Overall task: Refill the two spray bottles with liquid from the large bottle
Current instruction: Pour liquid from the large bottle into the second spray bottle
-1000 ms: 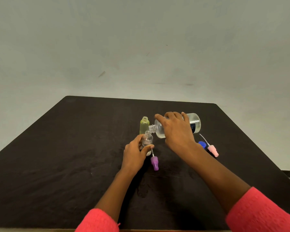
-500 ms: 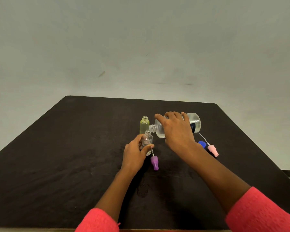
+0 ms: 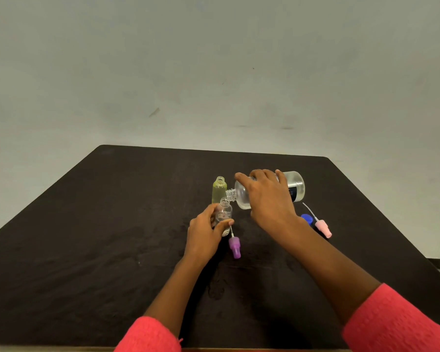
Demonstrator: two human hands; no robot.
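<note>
1. Dark table [image 3: 112,224] carries everything; both grips work near its middle.
2. Big bottle [image 3: 296,185] lies almost level in the right hand [image 3: 267,196], whose fingers curl over its shoulder from above. Its open neck points toward the left grip and meets the mouth held there, so liquid can run straight in.
3. Left hand [image 3: 203,232] wraps thumb and fingers round the clear bottle [image 3: 224,212], keeping it upright on the table, probably to steady it against the pour. Whether liquid is flowing is too small to tell.
4. Green bottle [image 3: 219,190] stands uncapped just beyond the left grip, close enough that a short shift of the neck would reach it.
5. Purple sprayer [image 3: 234,246] lies just beside the left grip, on the nearer side. Pink sprayer [image 3: 323,226] lies outside the right wrist. Both seem parked within reach for recapping.
6. Blue cap [image 3: 307,219] sits between the right wrist and the pink sprayer; likely the big bottle's.
</note>
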